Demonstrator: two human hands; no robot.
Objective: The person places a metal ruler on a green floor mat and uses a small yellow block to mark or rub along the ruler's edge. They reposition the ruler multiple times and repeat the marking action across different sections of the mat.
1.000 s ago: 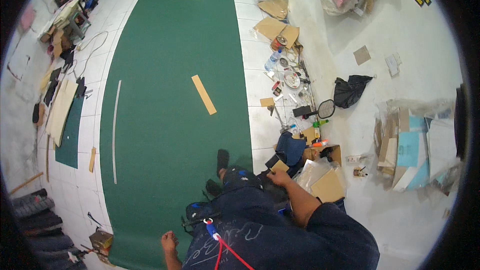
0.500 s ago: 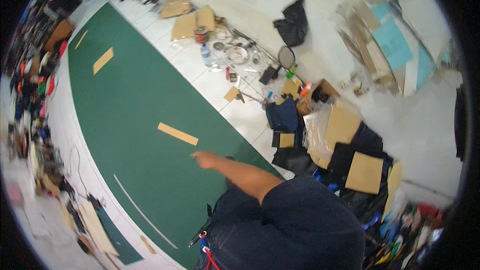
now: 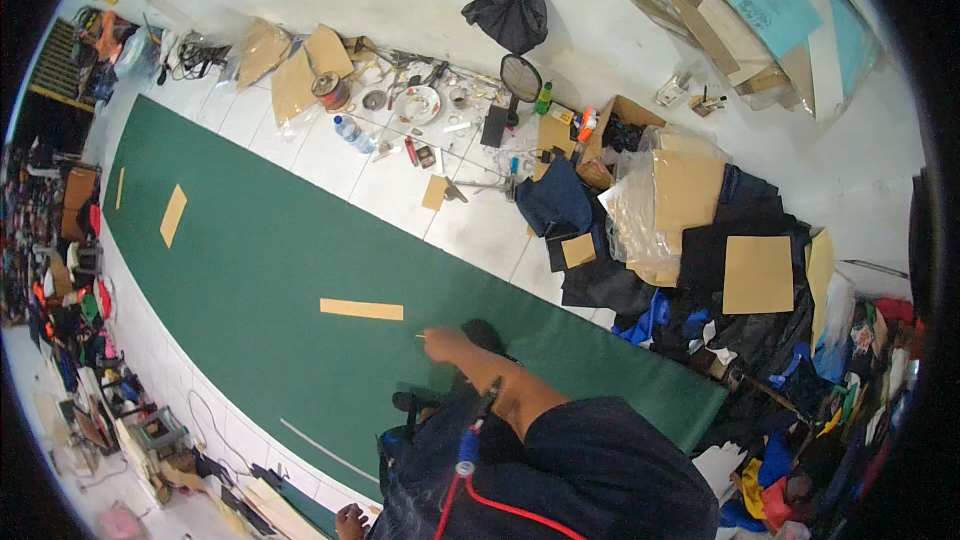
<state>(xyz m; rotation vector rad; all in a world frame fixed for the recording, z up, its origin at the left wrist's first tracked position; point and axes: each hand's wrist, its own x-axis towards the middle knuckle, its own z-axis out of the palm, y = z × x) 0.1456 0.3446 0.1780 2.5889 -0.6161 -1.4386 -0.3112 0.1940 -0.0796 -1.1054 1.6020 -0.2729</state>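
My right hand (image 3: 447,346) reaches in over a long green sheet (image 3: 270,240) on the floor. Its fingers are closed on a thin tan stick-like piece (image 3: 421,337), too small to identify. Just beyond it, a narrow tan strip (image 3: 361,309) lies flat on the sheet. Only part of my left hand (image 3: 351,521) shows, low in the picture by the sheet's near edge; whether it grips anything is unclear. Farther off on the green sit a tan four-sided piece (image 3: 174,216) and a thin tan sliver (image 3: 121,188). A pale thin strip (image 3: 325,448) lies near the left hand.
Along the wall stand a water bottle (image 3: 352,134), a plate (image 3: 417,105), a tin can (image 3: 329,90) and small tools. To the right are a cardboard box (image 3: 617,139), tan sheets (image 3: 758,275) and dark fabric. Clutter lines the left side. A red cord (image 3: 520,510) hangs before me.
The view has turned and shifted, and my left hand has come into the lower edge. My right hand is still over the green sheet, near the tan strip.
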